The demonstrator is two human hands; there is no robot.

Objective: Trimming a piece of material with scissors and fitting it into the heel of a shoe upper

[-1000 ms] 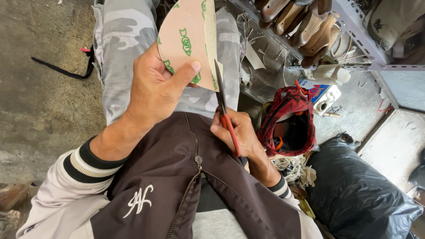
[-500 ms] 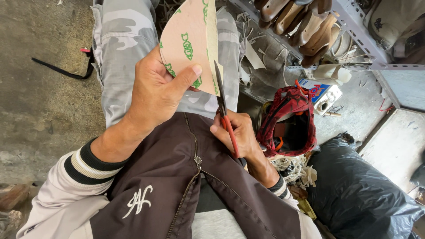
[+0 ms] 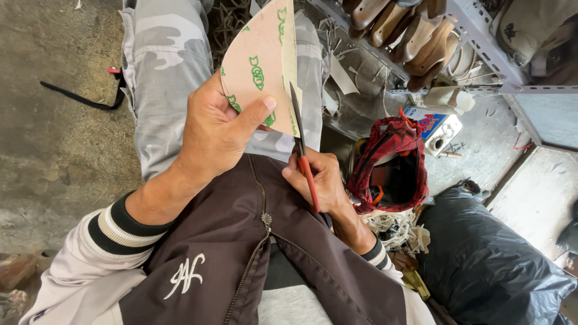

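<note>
Upper middle of the frame, the left hand (image 3: 220, 135) has its fingers clamped on a tan insole board (image 3: 259, 66) with green marks, thumb pressed flat near the lower edge, over the lap. The right hand (image 3: 319, 180) has its fingers wrapped tight around a red-handled knife (image 3: 303, 153), blade against the board's right edge. Board looks thin, light and stiffish with a bit of flex, so I'd say gripping low near the cut keeps it steady.
</note>
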